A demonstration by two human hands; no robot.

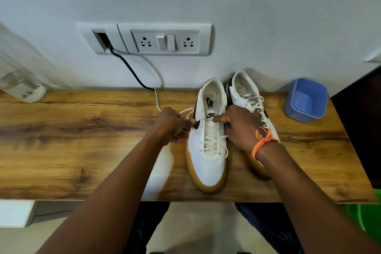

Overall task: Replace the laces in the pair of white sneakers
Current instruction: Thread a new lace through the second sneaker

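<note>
Two white sneakers with gum soles stand side by side on the wooden table [82,150], toes toward me. The left sneaker [208,163] is laced only through its lower eyelets. My left hand [175,125] grips a cream lace [186,112] just left of that shoe; the lace loops up past my fingers and trails toward the wall. My right hand [239,128] rests on the shoe's right side, thumb pressing the tongue near the logo. The right sneaker [247,97] behind my right hand is fully laced and partly hidden by it.
A blue square plastic container [307,101] sits at the table's far right. A clear bottle [22,88] lies at the far left. A black cable [132,72] runs from the wall socket panel [165,40] down to the table.
</note>
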